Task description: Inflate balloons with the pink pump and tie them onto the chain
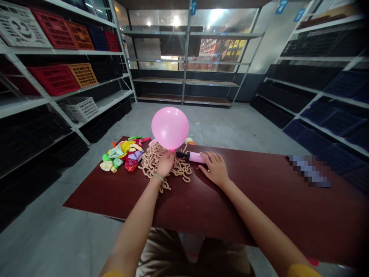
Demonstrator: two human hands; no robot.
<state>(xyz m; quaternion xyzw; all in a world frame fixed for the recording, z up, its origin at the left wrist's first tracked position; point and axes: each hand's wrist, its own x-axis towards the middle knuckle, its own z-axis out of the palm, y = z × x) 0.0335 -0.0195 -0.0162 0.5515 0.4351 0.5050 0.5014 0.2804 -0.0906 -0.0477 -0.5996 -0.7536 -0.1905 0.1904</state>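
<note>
The pink balloon [170,127] is showing round and swollen above the far side of the table [250,192], its neck pointing down into the left hand [165,165]. From here that hand is clamping on the neck, fingers together, so the pinch is looking sound; it should be sitting snug at the base, without twisting the thin rubber. Just beside it the black nozzle [182,155] of the pump [196,157] is pointing toward the neck, though the fingers are hiding whether the two are joined. The right hand [215,169] is resting over the pump's other end with fingers spread and thumb apart, touching rather than gripping, so I'd be wanting a steadier hold before any pushing or pulling. A heap of tan curls [150,157] is lying around the left hand and could be snagging on the fingers, so working a little above it would be helping. Farther left, limp balloons [117,152] are lying in a colourful pile, well out of the way
</note>
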